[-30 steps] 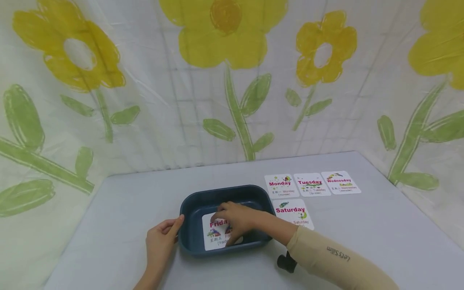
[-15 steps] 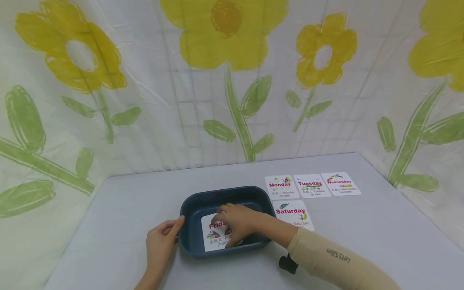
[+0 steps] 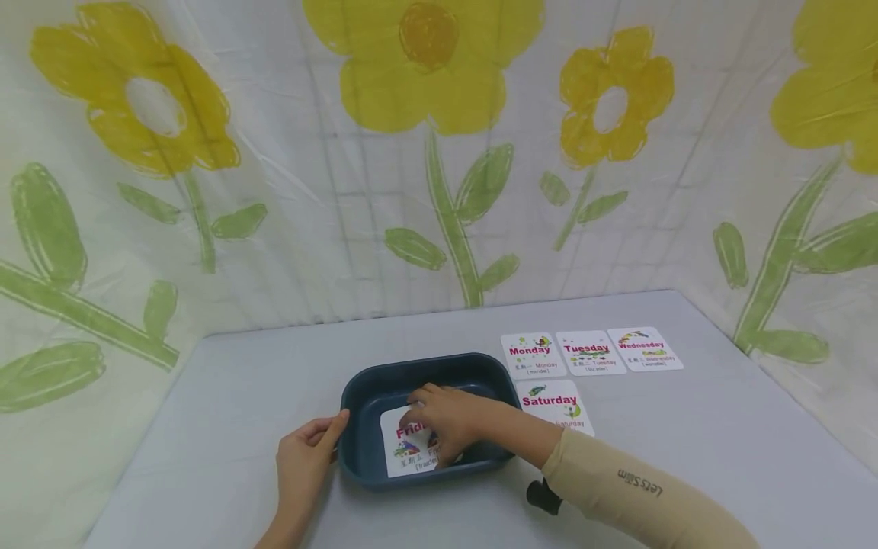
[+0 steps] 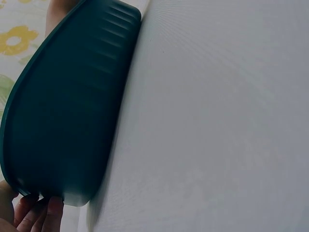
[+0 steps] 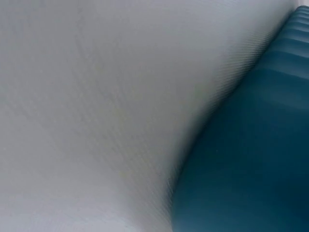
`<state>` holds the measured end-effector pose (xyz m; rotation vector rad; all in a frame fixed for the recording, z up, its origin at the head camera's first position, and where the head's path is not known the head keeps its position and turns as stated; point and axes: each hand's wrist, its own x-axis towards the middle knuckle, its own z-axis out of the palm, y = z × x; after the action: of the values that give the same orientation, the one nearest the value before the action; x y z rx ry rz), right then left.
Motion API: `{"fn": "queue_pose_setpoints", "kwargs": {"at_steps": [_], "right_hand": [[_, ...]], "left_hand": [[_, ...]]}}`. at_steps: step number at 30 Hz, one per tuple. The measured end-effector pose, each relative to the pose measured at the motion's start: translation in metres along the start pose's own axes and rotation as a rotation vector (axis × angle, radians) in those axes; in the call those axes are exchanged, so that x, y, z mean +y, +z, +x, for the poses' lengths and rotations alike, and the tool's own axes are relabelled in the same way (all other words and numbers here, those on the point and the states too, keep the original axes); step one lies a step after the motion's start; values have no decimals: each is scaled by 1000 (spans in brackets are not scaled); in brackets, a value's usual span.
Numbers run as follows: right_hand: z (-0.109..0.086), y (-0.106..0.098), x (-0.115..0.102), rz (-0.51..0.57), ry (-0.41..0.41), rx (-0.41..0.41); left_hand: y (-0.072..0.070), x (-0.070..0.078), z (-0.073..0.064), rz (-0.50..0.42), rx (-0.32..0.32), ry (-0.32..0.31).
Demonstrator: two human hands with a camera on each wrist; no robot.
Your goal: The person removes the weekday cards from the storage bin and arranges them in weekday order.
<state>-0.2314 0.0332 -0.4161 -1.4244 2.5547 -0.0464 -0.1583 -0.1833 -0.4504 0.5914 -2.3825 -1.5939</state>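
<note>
A dark blue rectangular tray (image 3: 361, 438) stands on the table in the head view. My left hand (image 3: 306, 457) pinches its left rim; the left wrist view has those fingertips (image 4: 54, 212) against the tray's outer side (image 4: 63, 111). Inside the tray lies a white card reading Friday (image 3: 405, 455). My right hand (image 3: 454, 419) reaches in over the right rim and grips this card, curled fingers toward its upper edge and thumb toward its lower edge. The hand covers the card's right part. In the right wrist view only the tray's outer wall (image 5: 246, 169) and the tabletop show.
Monday (image 3: 531, 355), Tuesday (image 3: 591, 353) and Wednesday (image 3: 647, 349) cards form a row right of the tray. Below them lies a Saturday card (image 3: 552, 404), partly behind the right forearm. A black object (image 3: 543, 497) shows beside the beige sleeve (image 3: 638, 488). A flower-print curtain (image 3: 288, 229) hangs behind the table.
The Friday card has tilted slightly under my right hand, and the thumb has shifted a little to the right. My left hand and the tray stay in place.
</note>
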Motion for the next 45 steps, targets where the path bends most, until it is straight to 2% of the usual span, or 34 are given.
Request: {"fn": "queue_pose_setpoints", "kwargs": {"at_steps": [10,22,29,35,45], "right_hand": [[-2,-3,0,-6,1,-6],[-13,-24,9,51,5,34],[-31,-42,14,85,16,60],[-54,-55,23,120,61,82],[-92,-56,46,85,139,102]], "left_hand": [[0,1,-2,3,-1,-3],[1,2,-2,21,5,3],[0,2,-1,30,-3,-5],[0,4,-1,34,2,-11],[1,2,0,28,-1,-31]]}}
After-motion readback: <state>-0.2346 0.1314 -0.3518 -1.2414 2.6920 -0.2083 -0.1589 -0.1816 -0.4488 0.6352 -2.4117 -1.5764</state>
